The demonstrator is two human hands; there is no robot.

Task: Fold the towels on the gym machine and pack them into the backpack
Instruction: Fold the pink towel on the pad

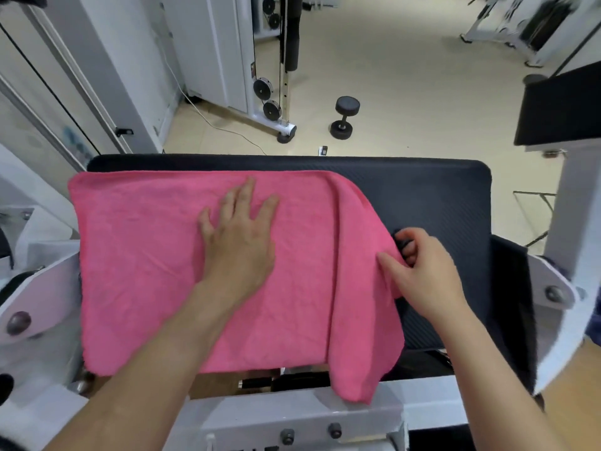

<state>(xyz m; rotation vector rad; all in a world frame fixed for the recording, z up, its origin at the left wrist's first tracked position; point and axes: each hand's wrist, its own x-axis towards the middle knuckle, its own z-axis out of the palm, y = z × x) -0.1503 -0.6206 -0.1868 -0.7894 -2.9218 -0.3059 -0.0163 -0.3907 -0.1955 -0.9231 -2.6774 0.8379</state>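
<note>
While left hand [239,242] rests flat, fingers straight, on pink towel [146,255] | right hand [422,271] pinches its edge

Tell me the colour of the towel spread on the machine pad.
Pink: the towel shows plainly in the head view.

A gym, black dumbbell [344,122] on pale floor [406,76], white cable machine [270,92] with pulleys, black padded bench [439,203] on white steel frame [292,418]
</note>
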